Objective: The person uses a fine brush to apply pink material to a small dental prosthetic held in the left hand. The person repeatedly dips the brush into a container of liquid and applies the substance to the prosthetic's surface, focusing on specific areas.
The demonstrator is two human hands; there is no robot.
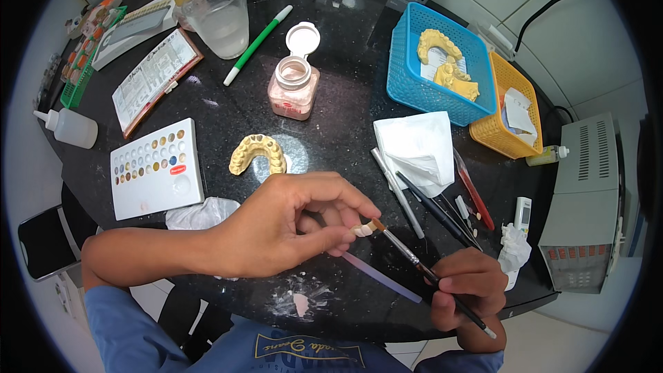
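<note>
My left hand [286,224] pinches a small tooth-coloured dental bridge [363,231] between thumb and fingers, above the middle of the black counter. A fine brush [404,250] with a dark handle and reddish-brown bristles is gripped in my right hand [471,286]. Its bristles meet the right end of the bridge; whether they touch or only overlap it is hard to tell. Below the fingers runs a translucent purplish strip [381,277]; its upper end is hidden behind my left hand. Just beyond that hand lies a yellow dental arch cast [255,154].
A white mixing palette [153,190] lies left, a jar of pink powder [293,90] with its lid up stands behind. Folded tissue [418,152] and several tools are right. Blue [407,69] and yellow [492,137] baskets stand farther back, a plastic cup [224,24] back left.
</note>
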